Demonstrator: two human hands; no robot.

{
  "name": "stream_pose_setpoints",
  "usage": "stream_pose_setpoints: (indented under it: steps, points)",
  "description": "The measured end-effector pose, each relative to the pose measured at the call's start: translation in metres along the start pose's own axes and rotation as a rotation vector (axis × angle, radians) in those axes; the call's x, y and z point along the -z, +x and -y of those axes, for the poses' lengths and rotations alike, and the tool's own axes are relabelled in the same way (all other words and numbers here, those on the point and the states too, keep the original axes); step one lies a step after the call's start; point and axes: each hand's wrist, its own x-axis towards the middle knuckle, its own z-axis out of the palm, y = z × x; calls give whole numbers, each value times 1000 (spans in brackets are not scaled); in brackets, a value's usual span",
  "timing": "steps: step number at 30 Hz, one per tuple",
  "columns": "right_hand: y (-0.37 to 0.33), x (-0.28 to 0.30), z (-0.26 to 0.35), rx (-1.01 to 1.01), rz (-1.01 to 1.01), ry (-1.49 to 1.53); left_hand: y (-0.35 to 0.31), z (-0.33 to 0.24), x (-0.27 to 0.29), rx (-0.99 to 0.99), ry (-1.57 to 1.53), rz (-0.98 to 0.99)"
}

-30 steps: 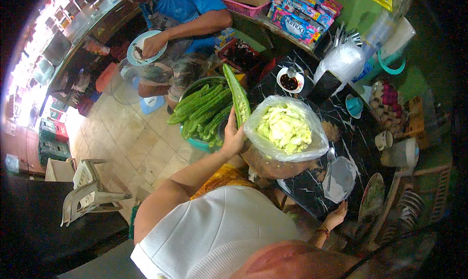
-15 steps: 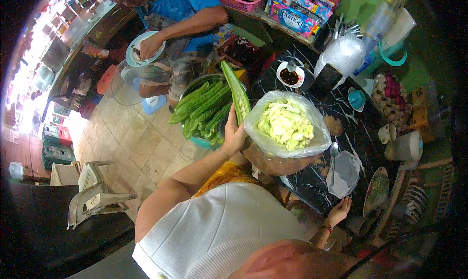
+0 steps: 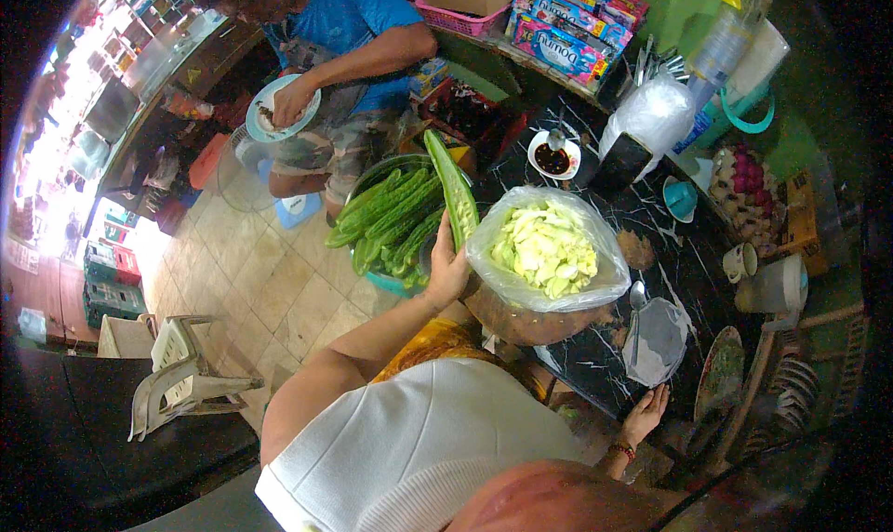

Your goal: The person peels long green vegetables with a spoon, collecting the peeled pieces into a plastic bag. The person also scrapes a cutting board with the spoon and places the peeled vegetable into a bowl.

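Observation:
My left hand (image 3: 448,270) is closed round the lower end of a long halved bitter gourd (image 3: 453,183), which stands tilted with its pale, seeded cut face showing. Just right of it, a clear plastic bag (image 3: 606,295) sits open, filled with pale green slices (image 3: 547,246). Under the bag shows a round wooden chopping board (image 3: 521,323). Behind my left hand, a basin (image 3: 391,284) is heaped with whole green bitter gourds (image 3: 386,206). At the table's near right edge my right hand (image 3: 645,416) rests with fingers extended, holding nothing, beside a grey flat piece (image 3: 659,341).
The black marbled table (image 3: 595,365) also bears a spoon (image 3: 637,296), a bowl of dark sauce (image 3: 553,156) and a teal cup (image 3: 680,197). A person in a blue shirt (image 3: 358,20) sits beyond the basin with a plate (image 3: 284,109). Plastic chairs (image 3: 191,374) stand at left.
Both hands keep nearly the same places, the left still holding the gourd half. The seated person's plate and hand have shifted slightly. The view has tilted a little.

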Motion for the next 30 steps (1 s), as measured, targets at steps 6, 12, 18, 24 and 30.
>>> stream_pose_setpoints:
  steps: [6, 12, 18, 24, 30]
  points:
    - [-1, 5, -4, 45, 65, -115, 1, 1, 0, 4, 12, 4]
    - [-5, 0, -16, 57, -52, -89, 0, 2, 2, -19, 31, -8]
    - [11, 11, -9, -68, -10, -220, 0, 4, 2, -13, 3, -12]
    - [24, 7, -24, 104, -14, -279, -3, 7, 3, -5, -93, -29]
    - [57, -1, -37, -99, 39, -415, -3, 25, 20, -22, 43, -17]
